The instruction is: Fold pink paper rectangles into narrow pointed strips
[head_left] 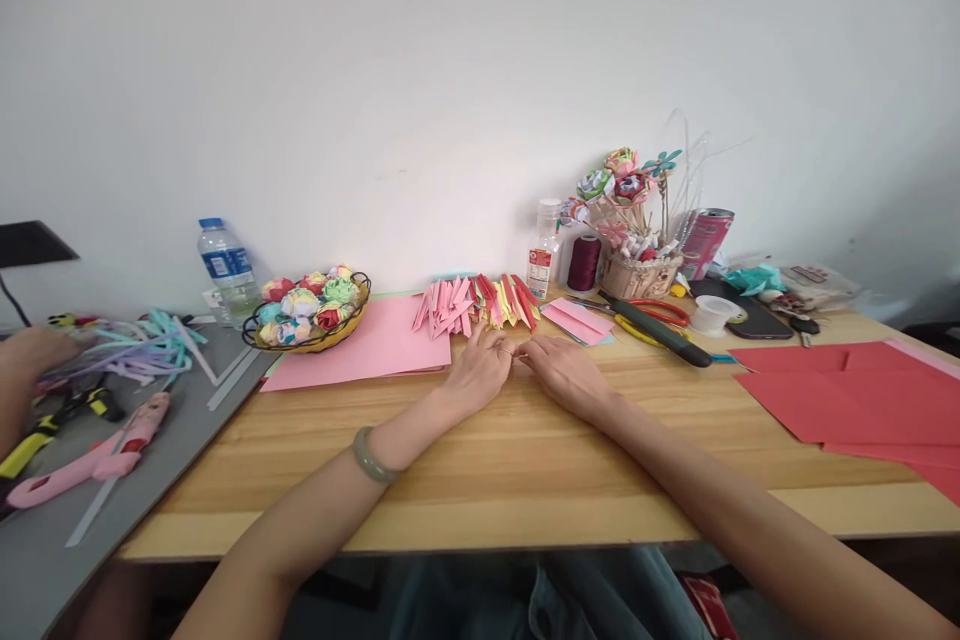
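Observation:
My left hand (480, 370), with a bangle (370, 457) on its wrist, and my right hand (566, 375) meet over the wooden table (480, 480). Their fingers are closed and pinched together at the tips. Something small may be between them, but the fingers hide it. Just beyond lie a pile of folded pink paper strips (448, 308) and a row of folded red and yellow paper strips (510, 302). Beyond my right hand is a stack of pink paper slips (577, 320). Pink paper sheets (375, 350) lie left of my left hand.
A basket of paper flowers (330, 335) and a water bottle (229, 270) stand left. At right are scissors (660, 310), a utility knife (652, 328), a thread spool (583, 263) and red paper (862, 390). Another person's hand (37, 355) is near a pink glue gun (94, 465).

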Tool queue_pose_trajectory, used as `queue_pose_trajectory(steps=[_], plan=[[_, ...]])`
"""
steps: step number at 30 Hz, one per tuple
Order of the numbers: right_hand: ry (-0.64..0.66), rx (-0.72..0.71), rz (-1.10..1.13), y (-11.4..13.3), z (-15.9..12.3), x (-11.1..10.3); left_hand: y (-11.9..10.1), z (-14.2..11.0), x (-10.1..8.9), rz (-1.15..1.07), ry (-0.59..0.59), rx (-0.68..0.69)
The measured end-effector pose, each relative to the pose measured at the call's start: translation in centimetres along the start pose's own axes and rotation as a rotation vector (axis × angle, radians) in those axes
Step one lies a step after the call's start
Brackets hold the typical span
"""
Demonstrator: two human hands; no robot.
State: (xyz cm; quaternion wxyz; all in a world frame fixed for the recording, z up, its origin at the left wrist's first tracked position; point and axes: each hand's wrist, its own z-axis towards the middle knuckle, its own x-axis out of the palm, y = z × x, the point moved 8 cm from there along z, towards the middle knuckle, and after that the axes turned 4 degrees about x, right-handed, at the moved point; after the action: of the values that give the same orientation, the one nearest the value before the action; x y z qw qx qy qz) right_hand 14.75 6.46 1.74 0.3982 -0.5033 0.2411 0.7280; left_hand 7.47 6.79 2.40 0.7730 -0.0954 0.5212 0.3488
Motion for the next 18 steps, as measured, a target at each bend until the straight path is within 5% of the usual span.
queue_pose_trajectory(steps=[7, 18], plan=[[-0.038, 0.003, -0.010, -0.4, 0.0, 0.1, -0.2, 0.0, -0.2, -0.009, -0.007, 0.008], [0.019, -0.051, 0.102, -2.7, -0.9, 0.6, 0.6, -0.6, 1.7, -0.068, 0.169, 0.074]])
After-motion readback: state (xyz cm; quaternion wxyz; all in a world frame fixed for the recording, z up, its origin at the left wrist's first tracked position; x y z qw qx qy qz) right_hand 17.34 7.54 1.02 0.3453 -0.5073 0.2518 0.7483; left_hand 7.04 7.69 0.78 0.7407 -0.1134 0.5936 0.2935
